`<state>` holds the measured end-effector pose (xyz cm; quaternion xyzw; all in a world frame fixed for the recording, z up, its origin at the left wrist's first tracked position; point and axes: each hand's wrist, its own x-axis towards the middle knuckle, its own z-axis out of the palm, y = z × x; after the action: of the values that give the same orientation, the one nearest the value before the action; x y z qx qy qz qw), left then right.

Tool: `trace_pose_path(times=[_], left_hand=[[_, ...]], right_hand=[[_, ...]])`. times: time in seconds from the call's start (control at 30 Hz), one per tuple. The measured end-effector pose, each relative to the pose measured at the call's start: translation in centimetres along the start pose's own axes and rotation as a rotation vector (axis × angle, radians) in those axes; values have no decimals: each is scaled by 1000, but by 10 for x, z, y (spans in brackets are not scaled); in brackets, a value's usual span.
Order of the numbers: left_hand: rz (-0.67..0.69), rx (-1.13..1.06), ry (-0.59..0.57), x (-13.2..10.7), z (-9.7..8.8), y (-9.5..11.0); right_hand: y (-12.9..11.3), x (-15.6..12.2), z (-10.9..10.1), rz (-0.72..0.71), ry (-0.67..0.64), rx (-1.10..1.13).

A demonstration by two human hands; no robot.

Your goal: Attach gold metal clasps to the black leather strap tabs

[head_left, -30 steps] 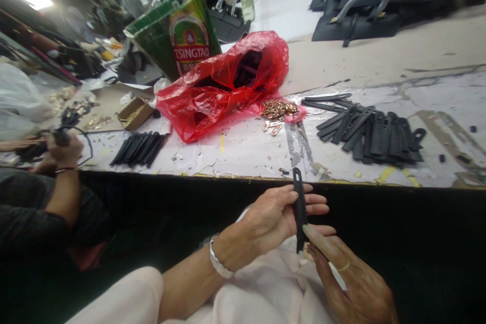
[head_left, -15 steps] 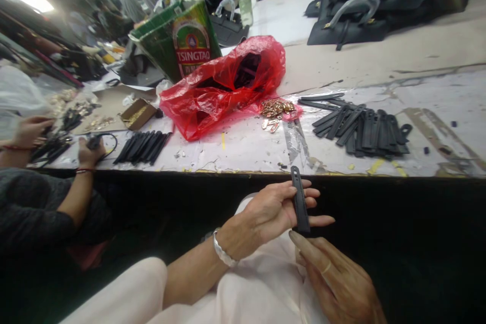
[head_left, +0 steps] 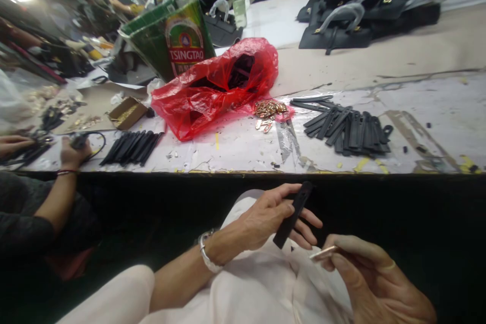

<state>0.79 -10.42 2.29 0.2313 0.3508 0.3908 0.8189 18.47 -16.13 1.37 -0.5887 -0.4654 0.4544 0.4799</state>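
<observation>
My left hand (head_left: 271,217) holds a narrow black strap piece (head_left: 292,214) between thumb and fingers, tilted up to the right, below the table's front edge. Just right of it, my right hand (head_left: 374,281) pinches a small gold metal clip (head_left: 322,253) at its fingertips, a short gap from the strap's lower end. Both hands hover over my lap, which is covered in pale cloth (head_left: 261,288). A silver bracelet (head_left: 206,257) sits on my left wrist.
On the table lie a row of black straps (head_left: 351,129), a heap of gold clips (head_left: 269,109), a red plastic bag (head_left: 220,88), a green Tsingtao box (head_left: 170,35), more straps (head_left: 131,148) and black handbags (head_left: 364,10). Another person's hands (head_left: 70,152) work at the left.
The strap has swung from upright to a slant in my left hand. My right hand let go of its lower end, drew back to the right and now pinches a gold clip.
</observation>
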Motion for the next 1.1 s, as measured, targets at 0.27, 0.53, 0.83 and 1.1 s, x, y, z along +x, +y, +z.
trace_pose_path(times=[0.27,0.53,0.83,1.1], left_hand=[[-85,-8,-142,-7,-5,-10],[-139,115,-110,-14,8,-7],[-25,474,-197,-17,17,3],[171,713,-85,-22,27,-1]], right_hand=[[-9,7,5,70,152,106],[-7,7,4,82,161,44],[11,13,0,22,174,55],[15,16,3,69,78,328]])
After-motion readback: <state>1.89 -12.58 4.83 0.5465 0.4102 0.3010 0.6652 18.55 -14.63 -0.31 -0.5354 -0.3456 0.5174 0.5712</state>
